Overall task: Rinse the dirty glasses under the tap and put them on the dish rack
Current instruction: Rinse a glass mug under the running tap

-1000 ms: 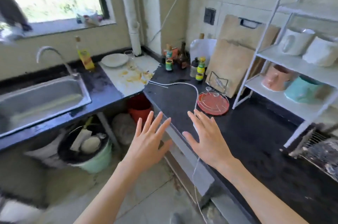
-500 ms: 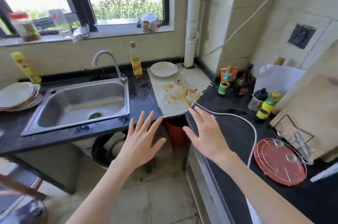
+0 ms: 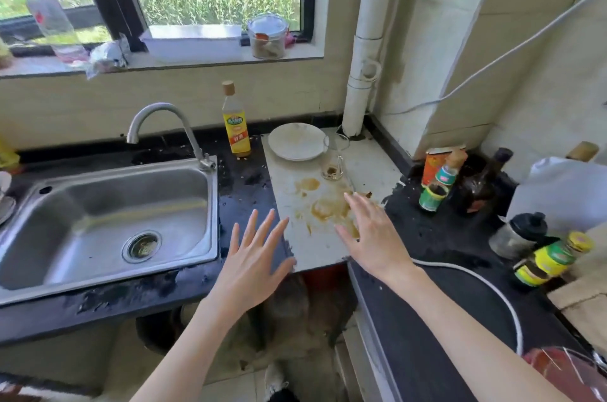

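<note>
Head view: the left hand (image 3: 253,265) and right hand (image 3: 371,237) hover spread wide and empty in front of the sink (image 3: 108,221), apparently reaching for the dirty glass (image 3: 333,156) standing to its right, beside a plate (image 3: 297,141).

Head view, downward over counter (image 3: 249,273)

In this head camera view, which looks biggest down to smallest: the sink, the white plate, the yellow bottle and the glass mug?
1. Sink, by far the largest.
2. White plate.
3. Yellow bottle, taller than the plate is deep, but narrower.
4. Glass mug, smallest.
The plate and bottle are close, so that ranking is unsure.
</note>
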